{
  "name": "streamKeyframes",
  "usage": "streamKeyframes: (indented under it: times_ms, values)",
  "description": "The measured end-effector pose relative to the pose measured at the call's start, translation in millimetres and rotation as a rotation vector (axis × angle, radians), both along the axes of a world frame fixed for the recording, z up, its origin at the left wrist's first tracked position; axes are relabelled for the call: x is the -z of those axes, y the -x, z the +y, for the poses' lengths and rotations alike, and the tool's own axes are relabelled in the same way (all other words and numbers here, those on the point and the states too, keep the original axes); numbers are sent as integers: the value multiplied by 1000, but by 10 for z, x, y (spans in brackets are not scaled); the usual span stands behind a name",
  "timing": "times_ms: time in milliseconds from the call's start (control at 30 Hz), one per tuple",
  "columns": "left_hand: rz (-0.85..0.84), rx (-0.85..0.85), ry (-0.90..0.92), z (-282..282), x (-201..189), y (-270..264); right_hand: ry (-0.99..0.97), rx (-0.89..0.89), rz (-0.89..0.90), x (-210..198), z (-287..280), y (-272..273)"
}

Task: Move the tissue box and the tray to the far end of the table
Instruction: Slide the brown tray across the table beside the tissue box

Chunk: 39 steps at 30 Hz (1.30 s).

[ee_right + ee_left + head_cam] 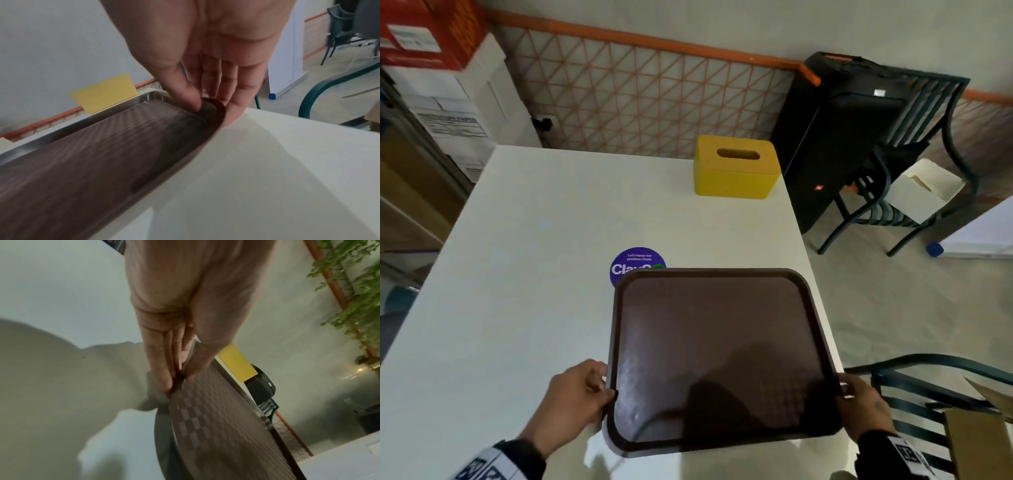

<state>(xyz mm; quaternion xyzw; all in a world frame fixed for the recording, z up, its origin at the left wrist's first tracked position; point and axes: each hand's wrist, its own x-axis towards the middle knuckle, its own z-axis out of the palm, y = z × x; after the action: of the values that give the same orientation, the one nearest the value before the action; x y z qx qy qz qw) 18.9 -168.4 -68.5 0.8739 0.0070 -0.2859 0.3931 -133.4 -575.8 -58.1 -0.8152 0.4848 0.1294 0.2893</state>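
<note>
Half done: box (736,168) at far end; tray (719,356) at near end, pinched by left hand (577,394) & right hand (863,407), grip firm on rims.

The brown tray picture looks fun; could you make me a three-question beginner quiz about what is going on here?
1. True or false: both hands hold the brown rectangular plastic tray.
2. Where does the yellow tissue box sit? A) on the tray B) at the far end of the white table C) on the floor
3. Fill in: the tray partly covers a round ______ sticker.

Key: 1 true: the left hand and right hand each pinch an opposite side rim. 2 B. 3 purple.
</note>
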Motion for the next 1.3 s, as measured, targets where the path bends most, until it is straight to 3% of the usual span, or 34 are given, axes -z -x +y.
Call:
streamKeyframes:
  times_ms: [267, 533, 767, 1000, 1100, 1233, 1300]
  values:
    - [-74, -178, 11, 330, -14, -464, -22, -119, -111, -143, 249, -470]
    - [-209, -377, -60, 1035, 74, -1305, -119, -202, -276, 147, 620, -1702]
    - [-247, -440, -128, 1275, 62, -1782, -196, -203, -319, 232, 969, -2519]
    - [-147, -561, 111, 1224, 146, -1902, -179, -187, -321, 353, 1105, -2799]
    - [-247, -423, -13, 1141, 38, -1822, -134, -283, -381, 318, 1141, -2696]
    - [-564, 116, -306, 1085, -44, -1570, 179, -830, -520, 344, 1254, -2445]
    - [-610, 299, -390, 1048, 13, -1497, 265, -1007, -502, 392, 1337, -2402]
